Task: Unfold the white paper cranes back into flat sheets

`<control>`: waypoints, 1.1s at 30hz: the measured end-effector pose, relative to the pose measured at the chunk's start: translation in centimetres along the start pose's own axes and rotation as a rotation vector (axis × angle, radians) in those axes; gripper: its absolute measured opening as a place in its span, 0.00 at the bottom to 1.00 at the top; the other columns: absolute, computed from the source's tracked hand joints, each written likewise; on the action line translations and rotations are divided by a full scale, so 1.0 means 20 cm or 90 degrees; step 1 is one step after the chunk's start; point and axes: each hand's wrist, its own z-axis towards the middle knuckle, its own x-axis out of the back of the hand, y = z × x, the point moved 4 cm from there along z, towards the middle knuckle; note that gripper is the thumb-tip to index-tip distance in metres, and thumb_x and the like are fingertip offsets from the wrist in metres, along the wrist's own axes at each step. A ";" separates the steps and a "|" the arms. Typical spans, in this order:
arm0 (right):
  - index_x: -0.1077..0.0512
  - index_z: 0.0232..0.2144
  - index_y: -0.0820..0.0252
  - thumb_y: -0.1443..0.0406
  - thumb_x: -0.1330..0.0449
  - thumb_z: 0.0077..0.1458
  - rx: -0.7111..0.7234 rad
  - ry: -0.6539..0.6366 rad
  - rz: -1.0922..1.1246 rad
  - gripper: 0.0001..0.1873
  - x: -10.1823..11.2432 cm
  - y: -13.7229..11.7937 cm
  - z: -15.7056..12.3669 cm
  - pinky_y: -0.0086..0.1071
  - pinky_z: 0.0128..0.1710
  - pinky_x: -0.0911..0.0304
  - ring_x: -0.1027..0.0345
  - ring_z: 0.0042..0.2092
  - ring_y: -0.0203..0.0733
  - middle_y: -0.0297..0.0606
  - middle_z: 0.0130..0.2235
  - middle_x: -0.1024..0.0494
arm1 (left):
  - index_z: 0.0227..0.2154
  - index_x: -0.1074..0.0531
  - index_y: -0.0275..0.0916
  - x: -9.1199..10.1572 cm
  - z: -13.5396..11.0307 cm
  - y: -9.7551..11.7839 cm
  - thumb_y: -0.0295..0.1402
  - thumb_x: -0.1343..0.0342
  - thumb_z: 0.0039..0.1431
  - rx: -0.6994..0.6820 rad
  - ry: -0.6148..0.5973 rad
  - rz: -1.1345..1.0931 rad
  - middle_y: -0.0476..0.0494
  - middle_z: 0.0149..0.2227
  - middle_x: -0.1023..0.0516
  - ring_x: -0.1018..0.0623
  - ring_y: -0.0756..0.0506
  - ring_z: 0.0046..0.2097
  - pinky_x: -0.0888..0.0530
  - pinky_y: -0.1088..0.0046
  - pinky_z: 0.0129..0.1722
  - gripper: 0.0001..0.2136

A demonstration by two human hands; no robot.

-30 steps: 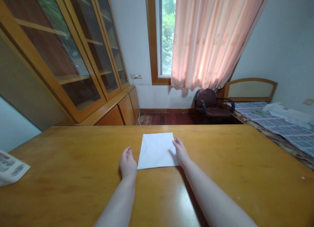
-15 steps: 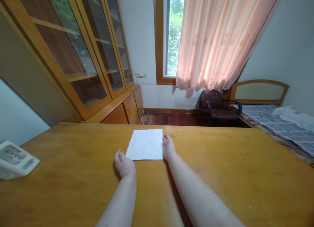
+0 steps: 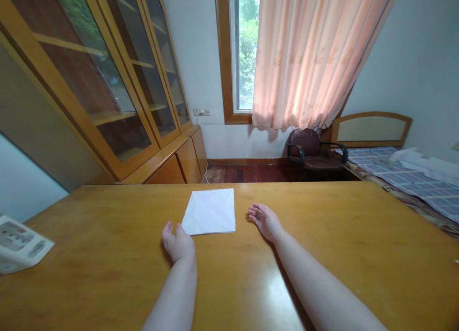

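A white square of folded paper or cloth (image 3: 211, 211) lies flat near the far edge of the wooden table (image 3: 107, 254); which material it is, I cannot tell. Faint crease lines cross its surface. My left hand (image 3: 178, 242) rests at its near left corner, thumb and fingers apart, seemingly touching the edge. To the right of the white square, with a gap of bare wood between, is my right hand (image 3: 264, 220). Its fingers are stretched out and point left, and nothing is in them.
At the table's left edge stands a white box-like object (image 3: 23, 245) with a printed panel. A glass-door cabinet (image 3: 125, 130) lines the left wall. Beyond the table are an armchair (image 3: 311, 152), a curtain (image 3: 308, 58) and a bed (image 3: 412, 173).
My right hand has moved right, away from the white square's right edge. My left hand stays at the near left corner. The whole view has shifted slightly.
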 end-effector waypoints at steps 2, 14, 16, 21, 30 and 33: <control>0.29 0.33 0.61 0.55 0.38 0.44 0.023 0.009 -0.040 0.17 0.13 -0.08 -0.04 0.31 0.26 0.37 0.33 0.26 0.37 0.39 0.29 0.24 | 0.51 0.36 0.37 0.02 -0.03 0.04 0.35 0.51 0.55 -0.043 0.061 0.071 0.34 0.54 0.34 0.36 0.37 0.58 0.42 0.55 0.59 0.20; 0.38 0.55 0.66 0.55 0.49 0.52 0.299 0.163 -0.902 0.31 0.34 -0.27 -0.16 0.45 0.60 0.56 0.46 0.60 0.52 0.50 0.58 0.36 | 0.57 0.39 0.36 -0.60 -0.76 0.30 0.28 0.57 0.56 -0.601 -0.531 0.374 0.40 0.63 0.41 0.46 0.42 0.65 0.54 0.58 0.65 0.23; 0.44 0.59 0.67 0.55 0.49 0.53 0.278 0.140 -0.988 0.34 0.31 -0.25 -0.15 0.44 0.63 0.65 0.55 0.64 0.51 0.49 0.63 0.45 | 0.61 0.46 0.33 -0.72 -0.84 0.29 0.29 0.57 0.56 -0.555 -0.538 0.448 0.38 0.66 0.50 0.52 0.41 0.66 0.55 0.57 0.65 0.27; 0.56 0.64 0.70 0.50 0.52 0.54 0.192 0.161 -1.067 0.42 0.34 -0.24 -0.10 0.48 0.63 0.75 0.68 0.67 0.51 0.50 0.67 0.59 | 0.63 0.55 0.25 -0.87 -0.85 0.22 0.38 0.59 0.59 -0.465 -0.568 0.543 0.31 0.66 0.57 0.56 0.37 0.67 0.52 0.55 0.64 0.32; 0.54 0.63 0.73 0.49 0.56 0.57 0.093 0.065 -1.126 0.41 0.35 -0.19 -0.05 0.48 0.63 0.73 0.67 0.67 0.50 0.51 0.66 0.57 | 0.62 0.52 0.26 -0.91 -0.84 0.17 0.45 0.65 0.61 -0.471 -0.651 0.587 0.30 0.66 0.54 0.53 0.38 0.67 0.52 0.57 0.63 0.33; 0.55 0.63 0.72 0.49 0.57 0.57 0.078 0.053 -1.131 0.41 0.35 -0.19 -0.04 0.49 0.63 0.74 0.66 0.67 0.50 0.50 0.66 0.55 | 0.62 0.52 0.24 -0.91 -0.84 0.18 0.46 0.65 0.60 -0.470 -0.652 0.591 0.30 0.66 0.54 0.53 0.39 0.67 0.53 0.58 0.64 0.34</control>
